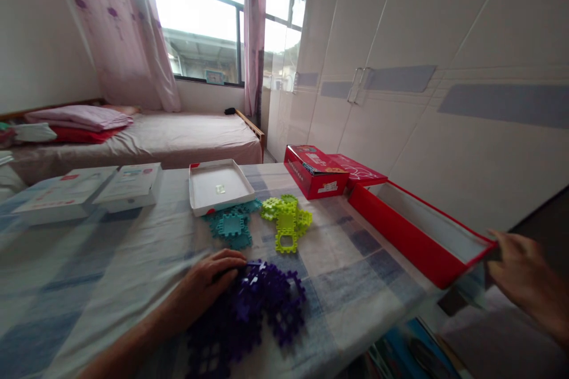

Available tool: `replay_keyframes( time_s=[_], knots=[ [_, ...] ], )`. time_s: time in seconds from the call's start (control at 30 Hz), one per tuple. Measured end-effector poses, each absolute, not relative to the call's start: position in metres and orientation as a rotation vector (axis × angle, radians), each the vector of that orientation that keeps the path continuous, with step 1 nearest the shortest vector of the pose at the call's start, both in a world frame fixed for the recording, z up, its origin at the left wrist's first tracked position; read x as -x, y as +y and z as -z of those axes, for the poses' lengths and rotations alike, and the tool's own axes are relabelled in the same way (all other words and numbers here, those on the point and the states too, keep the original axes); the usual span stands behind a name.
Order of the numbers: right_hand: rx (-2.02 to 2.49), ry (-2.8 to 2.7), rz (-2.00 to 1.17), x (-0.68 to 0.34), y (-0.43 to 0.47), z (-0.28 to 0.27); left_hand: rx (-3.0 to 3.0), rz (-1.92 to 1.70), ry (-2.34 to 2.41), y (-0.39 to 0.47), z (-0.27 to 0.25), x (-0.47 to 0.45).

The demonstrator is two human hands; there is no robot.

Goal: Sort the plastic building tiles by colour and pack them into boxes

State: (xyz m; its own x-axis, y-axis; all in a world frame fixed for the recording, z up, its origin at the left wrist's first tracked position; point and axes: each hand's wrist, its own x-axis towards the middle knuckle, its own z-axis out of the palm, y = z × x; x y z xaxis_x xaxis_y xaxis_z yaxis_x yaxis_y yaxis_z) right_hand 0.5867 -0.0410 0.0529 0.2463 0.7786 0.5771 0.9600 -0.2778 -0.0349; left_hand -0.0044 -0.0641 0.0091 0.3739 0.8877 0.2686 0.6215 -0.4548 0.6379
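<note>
I report my right hand (522, 272) closed on the near end of the open red box (404, 238) at the table's (355, 302) edge, best kept level, and my left hand (216, 275) half-curled against the purple pieces (267, 296), its hold unclear.

The left forearm (146, 327) slants forward to the palm-down left hand (212, 277), its fingers (229, 254) bent; the right hand (520, 266), set wide, has curled fingers.
</note>
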Motion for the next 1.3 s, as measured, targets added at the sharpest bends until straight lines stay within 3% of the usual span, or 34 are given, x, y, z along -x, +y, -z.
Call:
replay_keyframes(
  time_s=[0.1, 0.27, 0.37, 0.5, 0.73, 1.0, 1.3],
  knots=[
    [1.918, -1.577, 0.778, -0.530, -0.044, -0.081, -2.207, -0.814, 1.302, -0.064, -0.009, 0.005],
    [1.544, -1.897, 0.065, -0.394, -0.011, -0.096, -2.204, -0.807, 1.299, -0.064, -0.009, 0.005],
    [1.353, -2.189, -0.171, -0.323, 0.023, -0.077, -2.185, -0.797, 1.282, -0.066, -0.011, 0.005],
    [1.514, -2.336, -0.351, -0.257, 0.066, -0.054, -2.167, -0.799, 1.273, -0.066, -0.012, 0.004],
    [1.749, -2.409, -0.255, -0.213, 0.096, -0.035, -2.166, -0.803, 1.294, -0.066, -0.010, 0.005],
    [1.538, -2.328, -0.020, -0.219, 0.096, -0.019, -2.168, -0.820, 1.272, -0.066, -0.012, 0.004],
    [1.453, -2.126, -0.089, -0.233, 0.106, -0.017, -2.172, -0.829, 1.248, -0.066, -0.013, 0.004]
  ],
)
